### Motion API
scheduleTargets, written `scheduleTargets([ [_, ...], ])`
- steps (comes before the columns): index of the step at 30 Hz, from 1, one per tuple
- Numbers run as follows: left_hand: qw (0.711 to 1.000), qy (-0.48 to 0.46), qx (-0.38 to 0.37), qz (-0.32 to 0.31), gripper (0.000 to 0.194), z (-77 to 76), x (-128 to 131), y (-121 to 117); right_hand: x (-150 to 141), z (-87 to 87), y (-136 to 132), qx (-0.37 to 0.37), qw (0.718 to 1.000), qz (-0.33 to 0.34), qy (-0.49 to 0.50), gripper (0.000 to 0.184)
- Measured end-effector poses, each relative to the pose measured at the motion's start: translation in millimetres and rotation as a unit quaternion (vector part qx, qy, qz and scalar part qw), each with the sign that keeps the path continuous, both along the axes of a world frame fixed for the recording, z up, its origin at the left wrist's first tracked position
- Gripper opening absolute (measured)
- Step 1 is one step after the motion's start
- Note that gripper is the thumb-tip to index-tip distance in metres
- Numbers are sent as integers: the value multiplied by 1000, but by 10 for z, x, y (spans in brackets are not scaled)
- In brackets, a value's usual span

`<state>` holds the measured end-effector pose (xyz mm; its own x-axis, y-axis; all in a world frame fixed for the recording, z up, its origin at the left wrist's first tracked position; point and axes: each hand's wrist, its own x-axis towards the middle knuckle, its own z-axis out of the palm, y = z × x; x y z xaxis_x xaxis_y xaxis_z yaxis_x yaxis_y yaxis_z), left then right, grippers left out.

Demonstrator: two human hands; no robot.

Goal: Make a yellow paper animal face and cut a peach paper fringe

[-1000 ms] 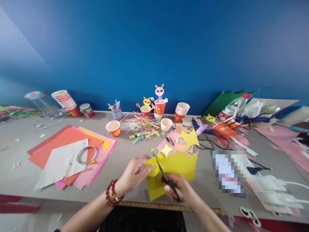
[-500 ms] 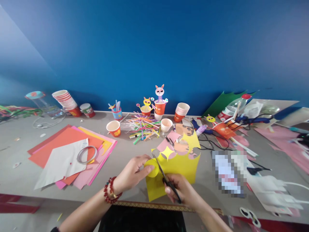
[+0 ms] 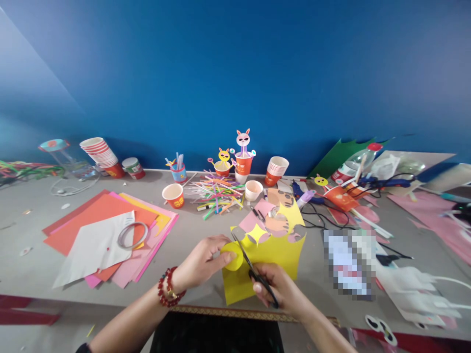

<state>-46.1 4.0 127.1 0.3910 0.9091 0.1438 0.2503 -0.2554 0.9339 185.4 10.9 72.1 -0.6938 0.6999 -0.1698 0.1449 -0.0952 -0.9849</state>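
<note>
Between thumb and fingers, my left hand (image 3: 209,260) pinches a round yellow paper disc (image 3: 235,260). My right hand (image 3: 274,284) grips a pair of black-handled scissors (image 3: 248,262), whose blades point up and left along the disc's right edge. Whether the blades are cutting into the disc, I cannot tell. Under both lies a larger yellow paper sheet (image 3: 279,257) with curved cut-outs along its top edge. A four-pointed yellow scrap (image 3: 258,234) rests at that edge, and another yellow scrap (image 3: 293,215) is farther back on the right.
Coloured paper sheets (image 3: 147,211) lie at left beneath a tape roll (image 3: 133,236). Behind my hands are a heap of straws (image 3: 217,191), paper cups (image 3: 173,196) and animal-face figures (image 3: 243,139). A blurred-out flat object (image 3: 348,264), cables and a white power strip (image 3: 415,294) are at right.
Almost nothing differs. The yellow disc and the scissors have shifted very slightly to the right, and both hands keep their grip.
</note>
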Motion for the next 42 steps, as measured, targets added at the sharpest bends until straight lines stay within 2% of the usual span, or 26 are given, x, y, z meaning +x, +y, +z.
scheduleTargets([
  [8, 1000, 13, -16, 23, 32, -58, -21, 17, 7, -2, -6, -19, 1000, -13, 10, 58],
  [16, 1000, -7, -15, -3, 32, 18, -19, 11, 13, 80, 5, -44, 999, 11, -4, 55],
  [22, 1000, 12, 1, -18, 30, 78, -40, 12, 10, 70, 33, -41, 999, 11, -12, 56],
  [33, 1000, 1, -26, -8, 35, 35, -45, 21, 29, -27, 38, -8, 1000, 14, 1, 56],
  [42, 999, -32, -36, 4, 37, 54, -38, 25, 51, 30, 39, 5, 1000, 6, -15, 55],
])
